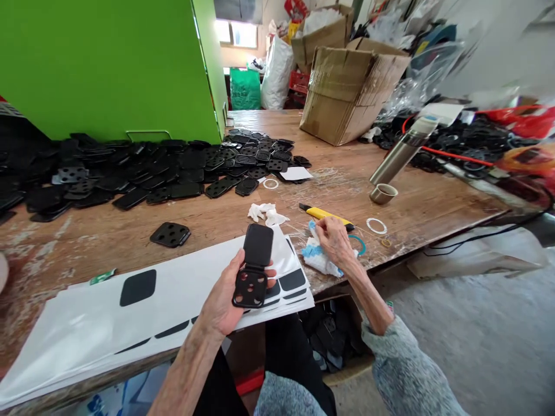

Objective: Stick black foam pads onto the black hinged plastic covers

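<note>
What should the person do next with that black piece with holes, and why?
Perhaps press one black pad from the white sheet onto the holed black piece in the left hand. The sheet lies right under that hand, and the piece's holed face shows no pad.

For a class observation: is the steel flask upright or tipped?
Tipped: the steel flask lies slanted on its side beside a cup.
</note>
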Available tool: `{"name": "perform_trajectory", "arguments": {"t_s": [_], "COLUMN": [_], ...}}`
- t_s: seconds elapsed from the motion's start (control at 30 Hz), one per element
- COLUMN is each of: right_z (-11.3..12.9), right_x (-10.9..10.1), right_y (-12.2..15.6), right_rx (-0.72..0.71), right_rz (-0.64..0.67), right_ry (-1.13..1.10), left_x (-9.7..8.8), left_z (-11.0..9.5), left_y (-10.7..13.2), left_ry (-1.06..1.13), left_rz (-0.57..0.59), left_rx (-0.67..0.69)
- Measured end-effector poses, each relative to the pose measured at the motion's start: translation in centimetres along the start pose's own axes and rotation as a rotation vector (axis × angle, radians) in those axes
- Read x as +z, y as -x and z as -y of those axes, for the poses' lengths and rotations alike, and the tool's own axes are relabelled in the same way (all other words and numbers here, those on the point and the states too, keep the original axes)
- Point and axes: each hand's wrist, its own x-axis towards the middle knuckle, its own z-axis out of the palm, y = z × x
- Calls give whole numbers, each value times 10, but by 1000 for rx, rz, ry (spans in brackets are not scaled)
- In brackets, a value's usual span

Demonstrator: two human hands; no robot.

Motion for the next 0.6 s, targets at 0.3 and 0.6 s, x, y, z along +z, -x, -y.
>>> {"name": "perform_trajectory", "arguments": {"t_s": [0.3, 0.6], "right_z": [30, 53], "right_x": [-32, -16], "right_y": [31, 37], "right_rx": [-198, -527], "right_rz": [-59, 73], "right_ry": [-218, -138], "left_x": [27, 49], "left_z": [3, 18], "left_y": [-18, -29], "left_ry": [30, 78], "left_rz": [45, 42], "left_rx": [-76, -77]}}
